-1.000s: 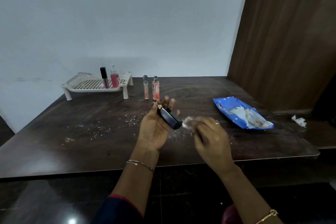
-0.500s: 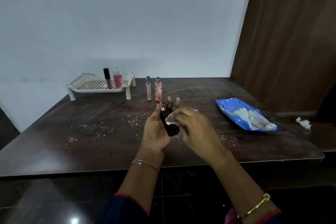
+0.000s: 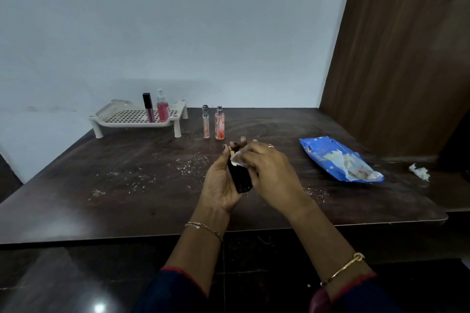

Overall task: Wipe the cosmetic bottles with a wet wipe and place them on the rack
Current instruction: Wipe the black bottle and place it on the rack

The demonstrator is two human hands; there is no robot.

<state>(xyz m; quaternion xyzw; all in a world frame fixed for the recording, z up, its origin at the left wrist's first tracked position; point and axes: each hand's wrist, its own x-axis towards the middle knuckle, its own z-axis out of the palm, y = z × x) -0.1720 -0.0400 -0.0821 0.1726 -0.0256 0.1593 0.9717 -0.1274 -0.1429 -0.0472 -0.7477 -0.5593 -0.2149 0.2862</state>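
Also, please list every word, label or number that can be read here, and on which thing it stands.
No text reads clearly here.
On the peach spray bottle: red letters, too blurred to read.
On the blue wet wipe pack: small print, too small to read.
On the black bottle in the left hand: none visible.

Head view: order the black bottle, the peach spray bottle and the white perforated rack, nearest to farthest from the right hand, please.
1. Black bottle: in the left hand, against the right hand.
2. Peach spray bottle: standing behind, slightly left.
3. White perforated rack: back left.
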